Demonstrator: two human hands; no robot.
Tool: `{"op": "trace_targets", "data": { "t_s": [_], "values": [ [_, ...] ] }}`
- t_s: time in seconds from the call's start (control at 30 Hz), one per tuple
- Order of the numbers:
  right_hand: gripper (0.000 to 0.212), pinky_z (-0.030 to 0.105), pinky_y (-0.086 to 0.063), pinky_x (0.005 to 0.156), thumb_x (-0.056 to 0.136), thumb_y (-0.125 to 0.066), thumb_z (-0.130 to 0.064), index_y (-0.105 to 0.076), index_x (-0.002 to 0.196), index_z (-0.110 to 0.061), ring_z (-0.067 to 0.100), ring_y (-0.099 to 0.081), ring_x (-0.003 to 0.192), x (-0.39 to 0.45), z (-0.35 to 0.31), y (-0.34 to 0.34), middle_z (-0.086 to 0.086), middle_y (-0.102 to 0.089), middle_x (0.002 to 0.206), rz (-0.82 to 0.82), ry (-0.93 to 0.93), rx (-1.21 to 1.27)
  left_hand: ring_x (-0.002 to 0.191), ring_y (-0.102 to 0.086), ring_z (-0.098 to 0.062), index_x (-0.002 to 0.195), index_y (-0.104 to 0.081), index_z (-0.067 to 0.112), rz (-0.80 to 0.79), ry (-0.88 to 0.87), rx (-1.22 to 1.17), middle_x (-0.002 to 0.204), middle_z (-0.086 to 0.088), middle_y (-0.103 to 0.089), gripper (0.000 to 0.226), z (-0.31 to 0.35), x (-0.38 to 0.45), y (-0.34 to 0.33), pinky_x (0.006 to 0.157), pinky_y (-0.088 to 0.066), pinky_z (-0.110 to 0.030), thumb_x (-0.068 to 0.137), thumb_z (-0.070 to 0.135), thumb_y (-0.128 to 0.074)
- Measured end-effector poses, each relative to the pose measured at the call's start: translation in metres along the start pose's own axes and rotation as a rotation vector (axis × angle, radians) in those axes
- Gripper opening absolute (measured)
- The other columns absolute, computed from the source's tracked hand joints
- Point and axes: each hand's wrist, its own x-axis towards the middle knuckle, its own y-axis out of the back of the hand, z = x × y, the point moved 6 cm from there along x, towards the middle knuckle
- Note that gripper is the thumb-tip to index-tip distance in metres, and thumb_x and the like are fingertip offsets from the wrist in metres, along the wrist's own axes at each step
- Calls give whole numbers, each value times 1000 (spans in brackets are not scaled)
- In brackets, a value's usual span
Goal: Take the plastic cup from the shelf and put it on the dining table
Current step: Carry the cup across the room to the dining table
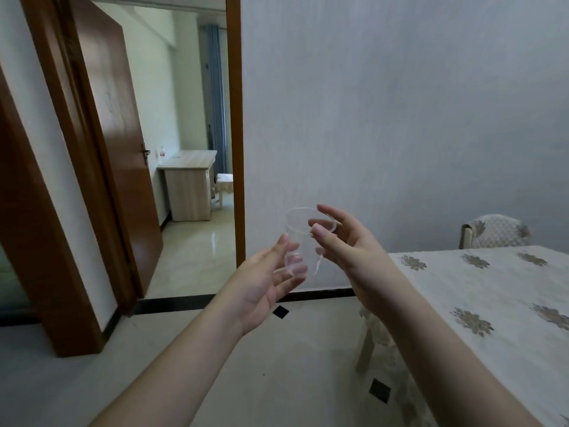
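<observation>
Midway: cup in hand, table not yet reached

Both hands meet at the plastic cup (303,241), held upright in the air between them. Left hand (264,288) cups its base from below, fingers loosely curled. Right hand (348,251) pinches the rim with its fingertips (318,232). Cup looks empty; clear walls, nothing visible inside. Dining table (492,297), under a patterned cloth, lies just to the right, a chair (495,231) behind it. Open door (123,143) to the left.

Risks, as judged: thin walls may buckle under a hard pinch; a light, empty cup could tip on the soft cloth if set down near the edge.
</observation>
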Motion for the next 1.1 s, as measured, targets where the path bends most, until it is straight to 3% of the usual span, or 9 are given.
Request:
{"op": "trace_targets", "data": {
  "t_s": [0.53, 0.7, 0.9, 1.1],
  "values": [
    [85, 45, -45, 105, 59, -71, -68, -50, 134, -33, 16, -57, 119, 179, 34, -60, -4, -61, 127, 6, -17, -59, 91, -75, -24, 111, -69, 12, -28, 26, 6, 113, -17, -69, 43, 65, 168, 89, 66, -60, -28, 84, 46, -66],
    [76, 43, -46, 104, 63, -68, -62, -50, 131, -35, 15, -59, 117, 227, 54, -41, -4, -61, 125, 35, -31, -65, 90, -76, -23, 108, -70, 13, -52, 36, 55, 113, -16, -69, 47, 67, 226, 82, 66, -60, -28, 78, 49, -66],
    [93, 35, -51, 97, 45, -72, -79, -54, 127, -39, 12, -61, 113, 290, 86, 12, -7, -64, 122, 102, -14, -22, 90, -76, -24, 109, -71, 12, -83, 37, 98, 113, -18, -68, 50, 65, 308, 55, 68, -60, -29, 75, 49, -69],
    [63, 33, -52, 94, 65, -73, -58, -59, 124, -38, 5, -65, 107, 358, 108, 76, -10, -69, 113, 137, -14, 27, 92, -75, -22, 111, -70, 12, -115, 43, 131, 116, -18, -67, 54, 66, 394, 8, 69, -60, -28, 74, 51, -67]
  ]
}}
